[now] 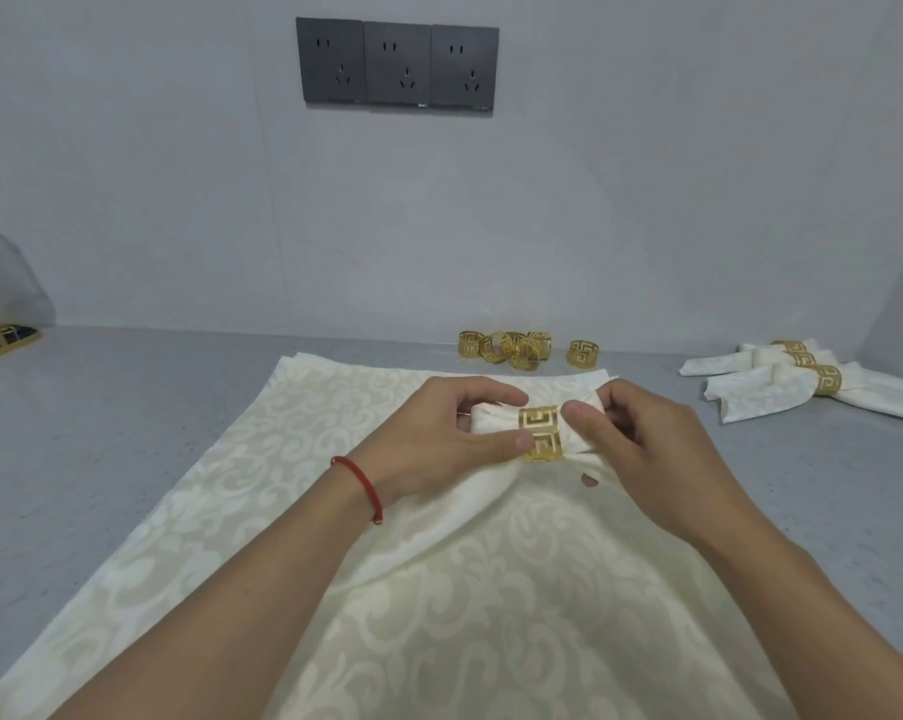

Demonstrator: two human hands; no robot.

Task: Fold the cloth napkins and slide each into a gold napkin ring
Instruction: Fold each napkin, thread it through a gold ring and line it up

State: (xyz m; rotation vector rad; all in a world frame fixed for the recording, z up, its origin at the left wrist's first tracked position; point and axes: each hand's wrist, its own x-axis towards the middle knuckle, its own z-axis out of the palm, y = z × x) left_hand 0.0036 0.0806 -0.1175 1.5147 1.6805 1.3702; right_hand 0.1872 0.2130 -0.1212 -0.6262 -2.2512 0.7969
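A cream napkin (pixel 496 418) is gathered into a roll and passes through a gold napkin ring (pixel 541 432). My left hand (pixel 439 433) grips the roll on the ring's left side, with the thumb tip touching the ring. My right hand (pixel 641 439) pinches the napkin on the ring's right side, thumb against the ring's edge. Under both hands lies a stack of flat cream patterned napkins (pixel 283 485) spread on the grey table.
Several loose gold rings (pixel 506 348) lie at the back of the table by the wall, one more gold ring (pixel 583 353) apart to their right. Finished ringed napkins (pixel 802 379) lie at the far right. A dark tray with gold trim (pixel 2 337) sits far left.
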